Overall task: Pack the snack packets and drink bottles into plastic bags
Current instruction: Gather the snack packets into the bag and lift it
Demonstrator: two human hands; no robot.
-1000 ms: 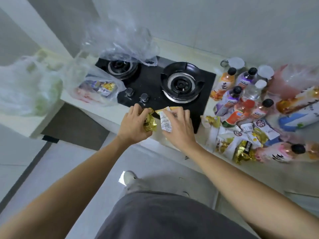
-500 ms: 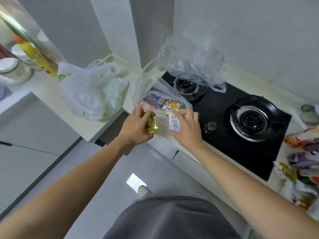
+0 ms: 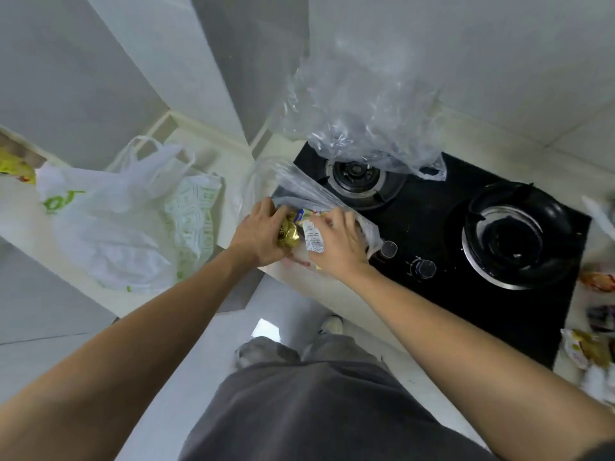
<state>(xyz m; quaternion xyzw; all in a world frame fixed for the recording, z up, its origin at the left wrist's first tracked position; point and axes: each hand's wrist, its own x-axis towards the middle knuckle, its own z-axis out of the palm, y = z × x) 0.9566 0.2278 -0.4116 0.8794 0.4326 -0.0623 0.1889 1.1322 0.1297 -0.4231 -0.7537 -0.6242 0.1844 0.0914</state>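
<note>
Nearest us, our left hand (image 3: 258, 236) grips a gold snack packet (image 3: 288, 233); at its 3 o'clock, touching it, our right hand (image 3: 339, 244) pinches a white snack packet (image 3: 313, 240). Both sit at the mouth of a clear plastic bag (image 3: 299, 191) on the worktop (image 3: 233, 154) edge. At 9 o'clock lies a white printed bag (image 3: 116, 224). Beyond, a crumpled clear bag (image 3: 362, 128) rests over the hob (image 3: 449, 234), rear burner.
</note>
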